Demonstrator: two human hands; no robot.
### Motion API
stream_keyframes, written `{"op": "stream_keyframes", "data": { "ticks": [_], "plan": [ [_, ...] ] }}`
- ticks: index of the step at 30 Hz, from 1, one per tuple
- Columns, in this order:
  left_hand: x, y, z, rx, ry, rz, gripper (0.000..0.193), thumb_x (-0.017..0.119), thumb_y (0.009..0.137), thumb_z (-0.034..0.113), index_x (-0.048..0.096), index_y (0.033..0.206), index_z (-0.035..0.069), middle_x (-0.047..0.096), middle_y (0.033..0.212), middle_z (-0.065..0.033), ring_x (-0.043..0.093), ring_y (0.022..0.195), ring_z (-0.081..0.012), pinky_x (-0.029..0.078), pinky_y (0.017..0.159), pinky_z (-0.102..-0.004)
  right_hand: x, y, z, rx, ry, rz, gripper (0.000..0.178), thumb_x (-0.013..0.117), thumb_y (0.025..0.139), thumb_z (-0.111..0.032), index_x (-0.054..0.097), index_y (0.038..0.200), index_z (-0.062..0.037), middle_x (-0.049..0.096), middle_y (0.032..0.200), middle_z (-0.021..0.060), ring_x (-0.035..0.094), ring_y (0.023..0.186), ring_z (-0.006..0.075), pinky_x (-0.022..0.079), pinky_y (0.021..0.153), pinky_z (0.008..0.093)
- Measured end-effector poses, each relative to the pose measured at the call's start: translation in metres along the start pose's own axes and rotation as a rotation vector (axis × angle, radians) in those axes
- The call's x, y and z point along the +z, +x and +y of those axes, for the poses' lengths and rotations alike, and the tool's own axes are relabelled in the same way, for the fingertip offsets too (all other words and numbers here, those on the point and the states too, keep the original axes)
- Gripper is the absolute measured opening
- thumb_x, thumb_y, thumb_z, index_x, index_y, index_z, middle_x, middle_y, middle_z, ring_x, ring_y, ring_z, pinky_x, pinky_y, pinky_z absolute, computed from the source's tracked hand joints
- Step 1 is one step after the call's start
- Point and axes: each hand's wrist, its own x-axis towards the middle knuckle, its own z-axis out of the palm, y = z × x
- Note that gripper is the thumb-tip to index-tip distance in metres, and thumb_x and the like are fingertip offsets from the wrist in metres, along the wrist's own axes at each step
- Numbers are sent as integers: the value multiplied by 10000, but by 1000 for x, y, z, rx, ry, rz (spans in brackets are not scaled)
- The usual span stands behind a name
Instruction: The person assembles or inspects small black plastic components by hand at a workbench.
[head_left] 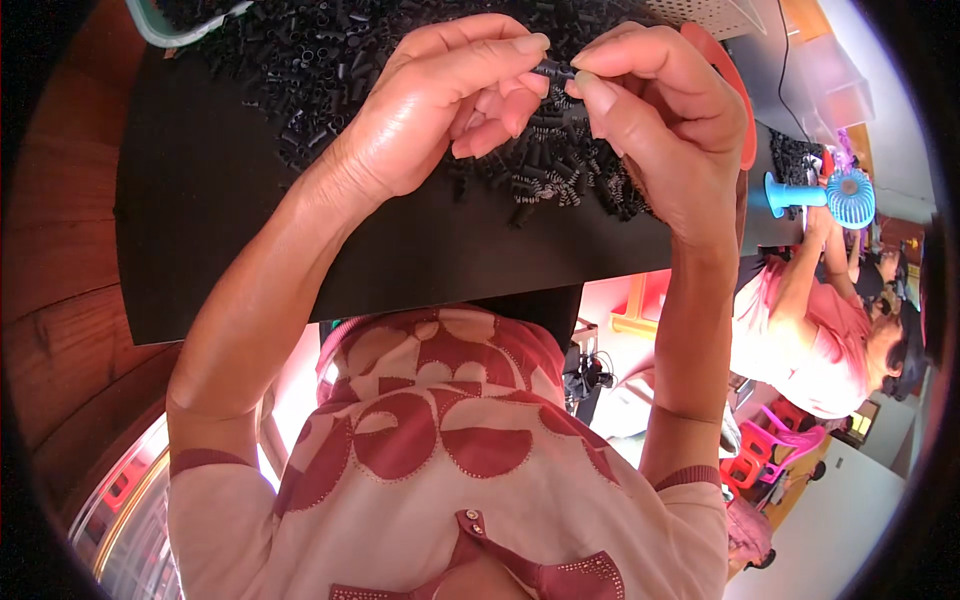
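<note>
Above the far side of the black table (230, 230), a small black ribbed cylindrical part (556, 70) spans the gap between my two hands. The thumb and fingertips of my left hand (430, 95) pinch its left end. At the other end, the thumb and forefinger of my right hand (680, 125) close on it. Its exact kind is too small to make out. Beneath and behind my hands spreads a heap of small black tube-shaped parts (310, 70). Several small metal coil springs (548, 185) lie among black pieces just below my hands.
A pale green tray (180, 38) stands at the far left, a white perforated basket (710, 14) at the far right. An orange-red rim (745, 130) shows behind my right hand. Further right are a blue fan (850, 198) and a person in pink (820, 340) at work.
</note>
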Motion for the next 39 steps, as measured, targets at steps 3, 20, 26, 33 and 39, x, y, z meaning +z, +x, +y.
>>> {"op": "stream_keyframes", "data": {
  "ticks": [3,20,26,33,39],
  "plan": [
    [-3,-2,-5,25,-8,61,210,585,1034,261,646,1027,61,618,713,3,467,506,-52,277,421,-212,2,0,-4,-13,-72,-7,172,616,923,114,658,1069,35,666,978,61,560,749,59,423,644,189],
    [0,-3,-5,36,22,90,271,540,1071,314,639,1034,64,551,660,1,409,482,-61,261,403,-217,12,-5,-4,-110,-185,21,204,615,914,167,656,1080,57,666,992,72,585,787,57,450,668,185],
    [-3,-1,-7,40,39,69,297,531,1075,343,633,1002,74,530,621,-4,388,461,-61,245,394,-219,14,-7,-1,-111,-192,18,210,619,913,175,654,1086,60,666,1017,75,591,805,57,456,682,184],
    [4,-4,-4,-26,94,127,317,565,1054,389,636,960,95,521,588,4,374,433,-58,221,382,-225,28,-11,-1,-79,-191,90,124,663,910,52,668,1017,-12,628,865,17,628,734,78,507,623,243],
    [7,-2,-6,-40,100,156,313,577,1049,391,634,940,103,520,588,14,373,434,-48,221,390,-219,33,-13,3,-121,-179,147,129,682,914,87,653,1001,-5,618,859,-8,571,730,17,466,632,183]
  ]
}}
